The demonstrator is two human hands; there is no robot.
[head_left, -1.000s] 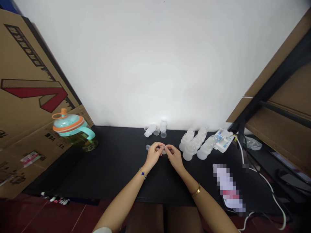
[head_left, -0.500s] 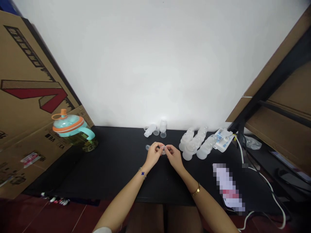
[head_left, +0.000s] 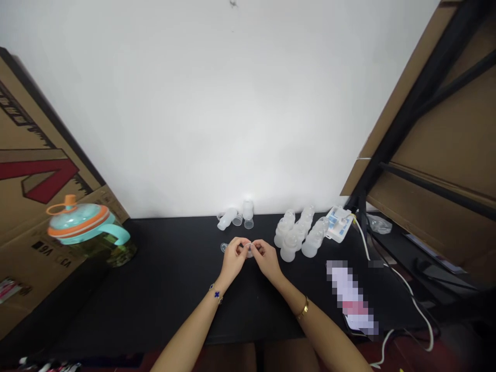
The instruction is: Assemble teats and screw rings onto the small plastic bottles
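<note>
A small clear piece [head_left: 249, 252] was pinched between the left hand [head_left: 233, 259] and right hand [head_left: 266, 257], held together; bottles [head_left: 290, 244] were grouped just rightward.

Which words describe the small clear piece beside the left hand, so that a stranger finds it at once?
On the black table, find the left hand and right hand meeting. Just beside the left hand lies a small clear piece, far smaller than the frosted bottles and apart from them, across the hands.
</note>
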